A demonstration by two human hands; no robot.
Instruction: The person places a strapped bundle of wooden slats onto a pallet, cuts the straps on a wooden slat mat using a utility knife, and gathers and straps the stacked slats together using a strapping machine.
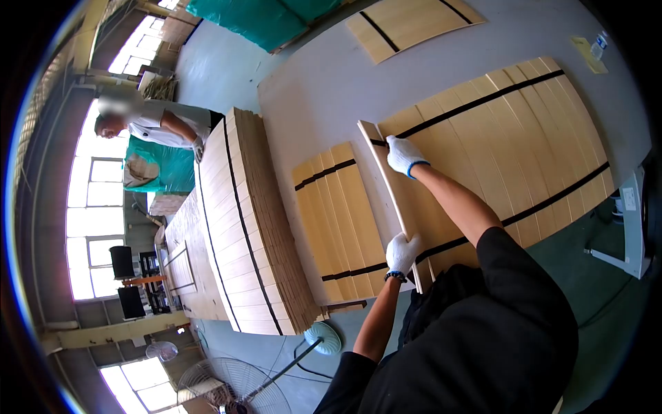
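Observation:
A thin pale wooden board point(387, 186) stands raised along the near edge of a large row of wooden slats point(510, 145) crossed by black straps. My left hand point(402, 254), in a white glove with a dark bracelet at the wrist, is closed round the board's lower end in the view. My right hand point(405, 156), in a white glove with a blue cuff, is closed at the board's upper part, beside a black strap. A smaller strapped slat panel point(339, 214) lies flat beside the board.
A tall strapped stack of slats point(241, 228) stands at left, with a co-worker point(169, 124) behind it touching its edge. Another strapped panel point(414, 26) lies at the top. A bottle point(598, 45) is top right. Fans point(234, 386) stand at the bottom.

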